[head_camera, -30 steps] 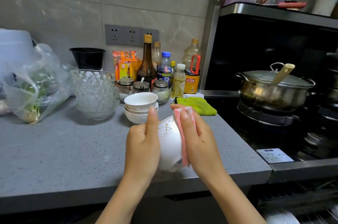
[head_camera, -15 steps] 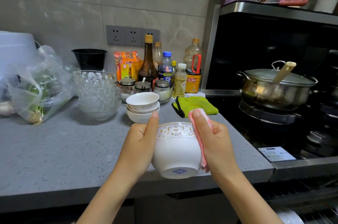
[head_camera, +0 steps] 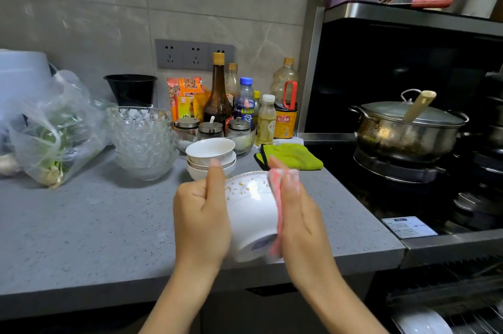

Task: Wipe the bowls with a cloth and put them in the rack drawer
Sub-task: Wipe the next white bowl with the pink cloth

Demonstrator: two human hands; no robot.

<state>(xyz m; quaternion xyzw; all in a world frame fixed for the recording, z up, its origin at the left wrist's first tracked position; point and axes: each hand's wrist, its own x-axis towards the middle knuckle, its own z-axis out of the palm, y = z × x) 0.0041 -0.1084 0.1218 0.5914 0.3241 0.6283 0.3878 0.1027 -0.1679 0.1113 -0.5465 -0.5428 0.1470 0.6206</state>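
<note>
A white bowl [head_camera: 251, 213] with a gold-patterned rim is held above the counter's front edge, tilted with its base toward me. My left hand [head_camera: 202, 213] grips its left side, thumb up along the rim. My right hand [head_camera: 300, 213] presses a pink cloth [head_camera: 277, 194] flat against the bowl's right side. Behind them a stack of three white bowls [head_camera: 211, 155] stands on the grey counter [head_camera: 81, 224]. The rack drawer [head_camera: 446, 303] is open at the bottom right, with white dishes in it.
A stack of glass bowls [head_camera: 141, 140] and a plastic bag of greens [head_camera: 51, 137] are at the left. Bottles and condiment jars [head_camera: 231, 113] line the wall. A green cloth [head_camera: 292, 155] lies by the stove, where a lidded steel pot [head_camera: 405, 129] sits.
The bowl has been turned between my hands, from rim-up half a second ago to tilted on its side. The pink cloth has slid along its right side.
</note>
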